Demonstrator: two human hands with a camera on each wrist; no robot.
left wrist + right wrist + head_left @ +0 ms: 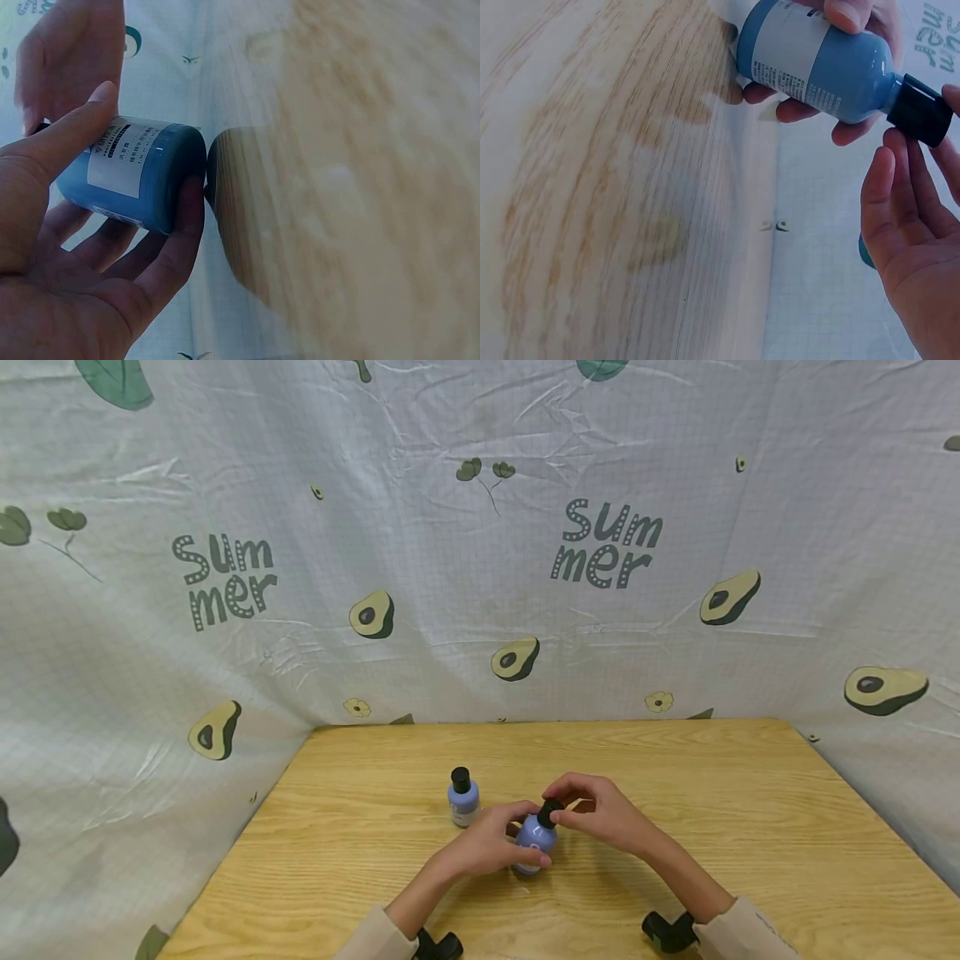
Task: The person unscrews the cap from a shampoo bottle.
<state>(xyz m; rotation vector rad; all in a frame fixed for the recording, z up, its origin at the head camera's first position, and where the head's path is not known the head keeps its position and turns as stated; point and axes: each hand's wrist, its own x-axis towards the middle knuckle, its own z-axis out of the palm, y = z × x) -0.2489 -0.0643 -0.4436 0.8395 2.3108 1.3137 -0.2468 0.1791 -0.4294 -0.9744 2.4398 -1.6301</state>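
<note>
My left hand (489, 842) grips a blue-violet bottle (536, 835) round its body, thumb on one side and fingers on the other. The bottle leans toward the right, its base low over the table, and carries a white label with small print in the left wrist view. At its top, my right hand (606, 814) holds the black cap (919, 111) between thumb and fingertips. A short strip of the neck (892, 93) shows between shoulder and cap in the right wrist view. Left of the hands, a similar bottle (463, 802) with a black cap stands upright.
The wooden table (375, 860) reaches back to a pale hanging cloth (435, 543) printed with avocados and lettering, which also runs along both sides. Black wrist devices (440, 947) sit below both forearms, near beige sleeves (378, 937).
</note>
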